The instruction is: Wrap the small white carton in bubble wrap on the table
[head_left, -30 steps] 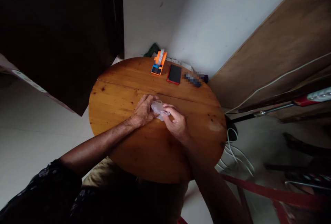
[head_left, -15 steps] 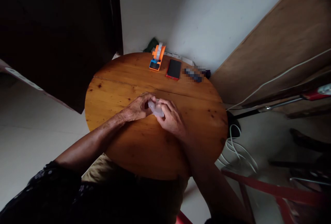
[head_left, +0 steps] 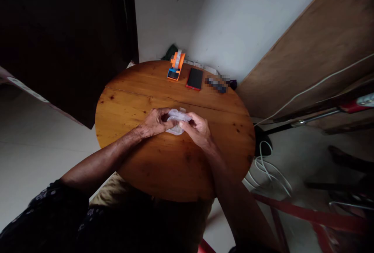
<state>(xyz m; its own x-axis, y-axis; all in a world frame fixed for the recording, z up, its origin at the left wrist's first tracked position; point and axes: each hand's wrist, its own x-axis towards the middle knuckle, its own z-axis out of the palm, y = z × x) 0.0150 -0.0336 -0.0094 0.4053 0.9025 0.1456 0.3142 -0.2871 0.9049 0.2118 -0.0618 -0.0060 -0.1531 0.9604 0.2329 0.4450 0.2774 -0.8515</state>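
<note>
A small clear plastic box [head_left: 176, 129] is held over the middle of the round wooden table. Its upper part looks like a raised lid, standing apart from the lower part. My left hand [head_left: 156, 123] grips the box's left side with thumb and fingers. From the right, my right hand [head_left: 199, 129] pinches its edge, the thumb reaching across the front. What lies inside the box is too small and blurred to make out.
Toward the table's [head_left: 131, 101] far edge stand an orange and blue tape dispenser [head_left: 176, 65], a red-edged phone [head_left: 194, 79] and a blurred dark item [head_left: 216, 84]. A wall rises behind. White cable [head_left: 267, 167] lies coiled on the floor at right, near a red frame [head_left: 306, 214].
The plastic box, mostly covered by my fingers before, now shows an opened-up shape with upper and lower parts apart. My right hand has shifted slightly right, its thumb now across the front.
</note>
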